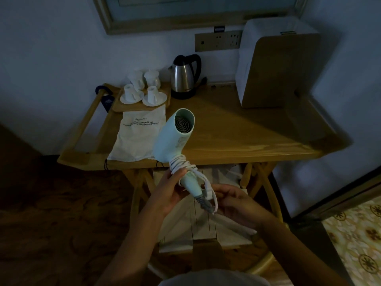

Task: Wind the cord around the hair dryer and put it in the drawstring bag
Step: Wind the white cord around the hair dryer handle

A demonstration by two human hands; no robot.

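A pale green hair dryer [173,137] is held up in front of the wooden table [237,137], nozzle pointing away and up. Its white cord [181,165] is coiled in several turns around the top of the handle. My left hand [173,190] grips the handle just below the coils. My right hand [233,201] holds the loose end of the cord near the white plug [208,193] at the handle's base. The white drawstring bag [138,137] lies flat on the table's left part, printed text on it, its dark strings hanging over the front edge.
A tray with white cups and saucers [144,93] stands behind the bag, a steel kettle [184,77] next to it. A white-and-wood appliance [274,65] fills the table's back right. A wall socket panel [218,40] is above. A chair [206,234] sits below my hands.
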